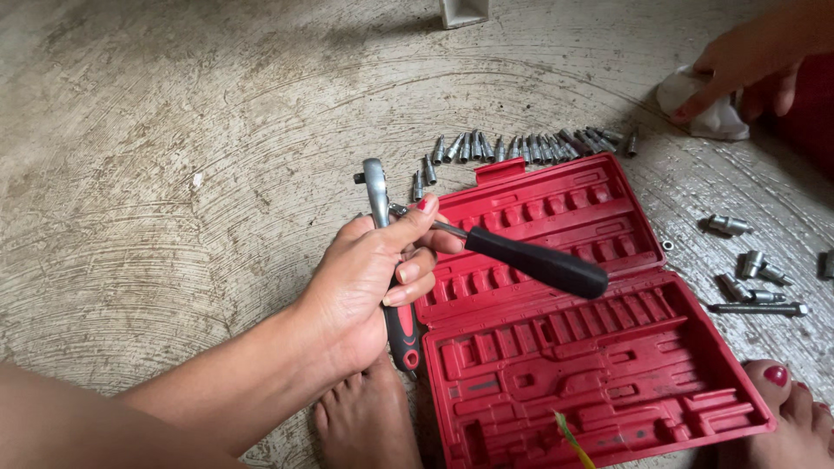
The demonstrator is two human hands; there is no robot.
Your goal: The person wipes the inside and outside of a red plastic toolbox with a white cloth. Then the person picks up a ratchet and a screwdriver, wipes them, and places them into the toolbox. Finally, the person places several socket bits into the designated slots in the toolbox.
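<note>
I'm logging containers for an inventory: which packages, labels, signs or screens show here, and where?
Open red moulded plastic socket-set case: on the concrete floor, centre-right, rectangular, hinged, its slots empty.
No labels, signs or screens show.

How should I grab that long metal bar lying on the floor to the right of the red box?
Grip the metal bar around its thin middle, coming straight down from above. It lies flat and nearly sideways on the concrete floor, so fingers could pinch it across its width. Small sockets crowd its upper side, so the side nearest the painted toes looks freer.
</note>
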